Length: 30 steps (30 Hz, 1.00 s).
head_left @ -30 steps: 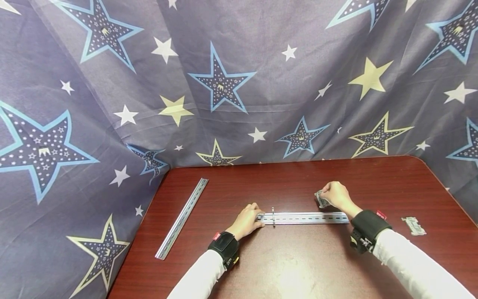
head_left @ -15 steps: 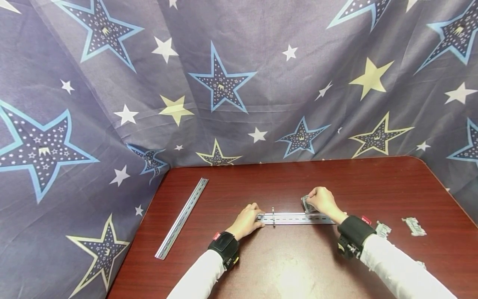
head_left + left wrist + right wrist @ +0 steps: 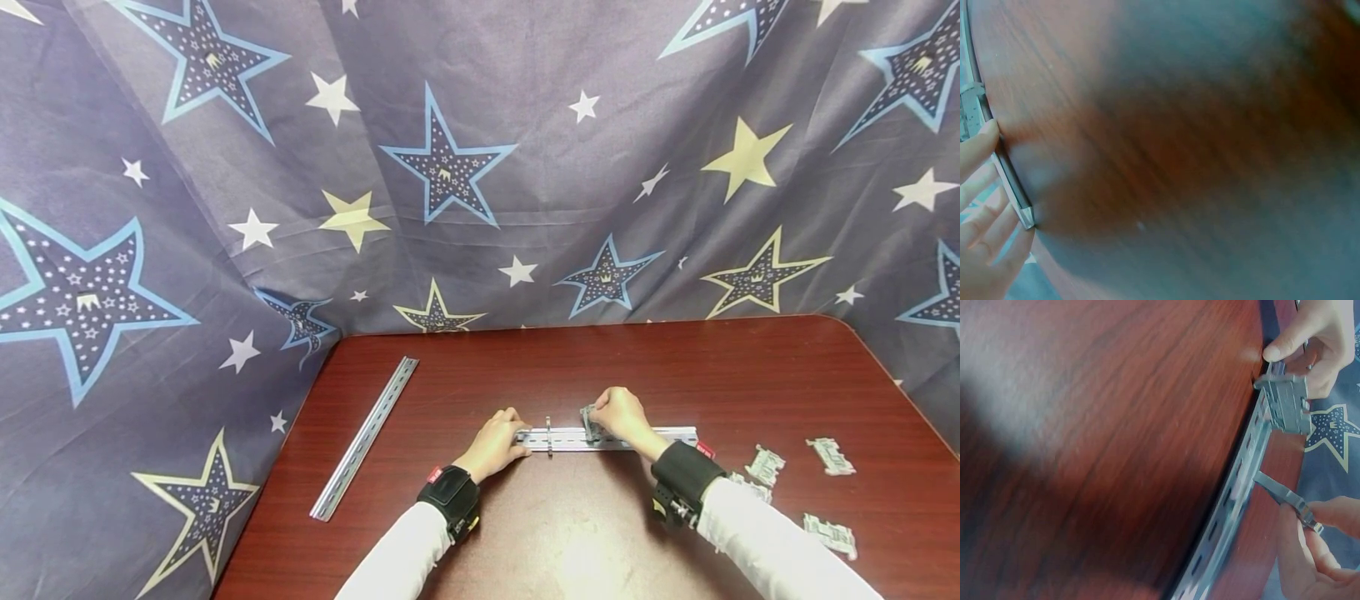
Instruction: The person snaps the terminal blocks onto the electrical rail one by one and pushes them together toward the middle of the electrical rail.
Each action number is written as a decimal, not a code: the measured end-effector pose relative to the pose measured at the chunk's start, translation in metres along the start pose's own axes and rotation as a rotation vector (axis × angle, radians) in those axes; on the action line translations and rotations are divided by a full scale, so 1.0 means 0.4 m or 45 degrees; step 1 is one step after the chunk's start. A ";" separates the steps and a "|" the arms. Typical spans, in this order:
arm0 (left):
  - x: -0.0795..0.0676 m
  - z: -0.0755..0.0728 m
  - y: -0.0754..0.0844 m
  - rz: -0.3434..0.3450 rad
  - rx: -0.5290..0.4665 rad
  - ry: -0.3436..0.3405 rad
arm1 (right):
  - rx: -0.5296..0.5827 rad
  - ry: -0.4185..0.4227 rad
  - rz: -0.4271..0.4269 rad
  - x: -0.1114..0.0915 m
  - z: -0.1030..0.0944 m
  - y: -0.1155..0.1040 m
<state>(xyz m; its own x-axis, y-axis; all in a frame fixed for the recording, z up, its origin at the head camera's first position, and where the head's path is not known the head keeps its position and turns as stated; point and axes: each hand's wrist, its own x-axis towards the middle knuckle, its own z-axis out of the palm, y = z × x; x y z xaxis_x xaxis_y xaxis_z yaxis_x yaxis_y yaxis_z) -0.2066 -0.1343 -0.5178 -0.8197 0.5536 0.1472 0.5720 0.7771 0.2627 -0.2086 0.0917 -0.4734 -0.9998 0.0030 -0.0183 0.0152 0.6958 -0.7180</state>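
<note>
A slotted metal DIN rail (image 3: 566, 439) lies crosswise on the table. My left hand (image 3: 491, 444) holds its left end, thumb on the near edge and fingers at the far side. One grey terminal block (image 3: 1285, 403) sits upright across the rail close to that hand. Between thumb and fingers, my right hand (image 3: 622, 414) pinches another thin grey terminal block (image 3: 1282, 492), tilted at the rail's far edge. Whether its lower end touches the rail I cannot tell. In the left wrist view the left thumb (image 3: 982, 147) presses against the rail's side.
A second DIN rail (image 3: 365, 437) lies slanted on the left of the brown table (image 3: 480, 375). Several loose terminal blocks lie at the right, among them one block (image 3: 831, 457) farther back and another block (image 3: 830, 536) near the right sleeve. A star-patterned cloth (image 3: 480, 250) hangs behind.
My right hand has moved left and slightly nearer with the terminal block, from beyond the rail's right part to its middle. Loose blocks behind the arm came into view. The left hand stays still.
</note>
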 end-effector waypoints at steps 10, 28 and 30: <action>-0.001 -0.002 0.003 0.007 0.009 -0.010 | 0.118 -0.051 0.064 -0.013 0.040 -0.012; 0.002 0.002 0.001 -0.002 0.018 -0.017 | 0.016 0.008 -0.002 -0.028 0.083 -0.031; 0.002 0.002 0.001 -0.008 0.020 -0.021 | 0.019 0.011 0.002 -0.027 0.086 -0.032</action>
<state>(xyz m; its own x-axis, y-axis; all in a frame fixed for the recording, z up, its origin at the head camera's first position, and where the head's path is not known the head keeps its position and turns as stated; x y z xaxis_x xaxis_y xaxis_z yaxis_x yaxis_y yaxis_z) -0.2071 -0.1332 -0.5184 -0.8227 0.5534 0.1300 0.5674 0.7851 0.2484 -0.1975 0.0580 -0.4880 -0.9999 0.0100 -0.0134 0.0167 0.6852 -0.7282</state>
